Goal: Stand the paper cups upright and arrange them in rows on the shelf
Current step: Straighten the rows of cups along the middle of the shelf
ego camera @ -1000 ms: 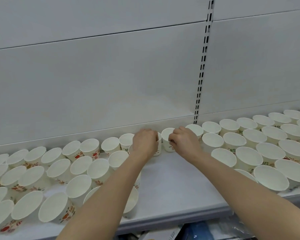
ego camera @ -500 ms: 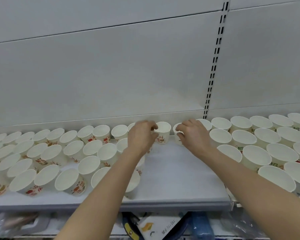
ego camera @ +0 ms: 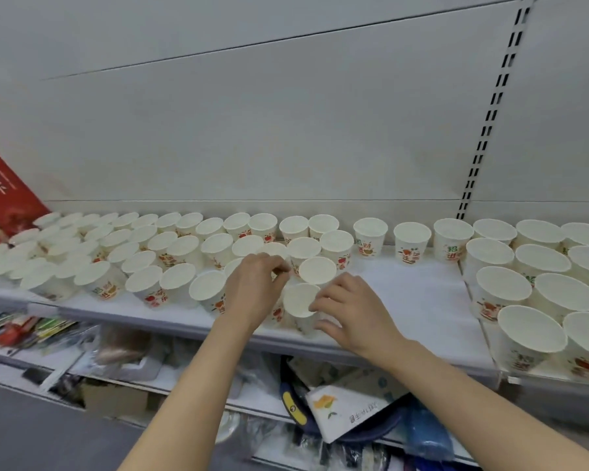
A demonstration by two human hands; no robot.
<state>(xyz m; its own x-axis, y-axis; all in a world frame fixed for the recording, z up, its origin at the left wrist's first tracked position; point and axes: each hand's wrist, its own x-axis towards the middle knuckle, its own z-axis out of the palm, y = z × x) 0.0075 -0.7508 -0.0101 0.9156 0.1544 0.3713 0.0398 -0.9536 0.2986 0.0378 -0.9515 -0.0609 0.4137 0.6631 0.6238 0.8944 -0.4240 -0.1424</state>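
Fingers [ego camera: 315, 305] around printed paper cup [ego camera: 300, 300]

Both hands meet at the shelf [ego camera: 405, 300] front — right hand [ego camera: 351, 312] grips a paper cup [ego camera: 300, 300], left hand [ego camera: 254, 283] touches neighbouring cups [ego camera: 274, 250]

Single head-worn wide-angle view, looking forward and down from close above the front edge of a white shelf [ego camera: 422, 300]. Faces the pale back panel [ego camera: 286, 130] squarely, with straight lines bowed by the lens toward the edges. Near enough that both forearms enter from the bottom edge and reach mid-picture. Takes in the shelf from far left to far right, plus a cluttered lower shelf [ego camera: 133, 375] beneath, near the bottom. No second view to overlap with.
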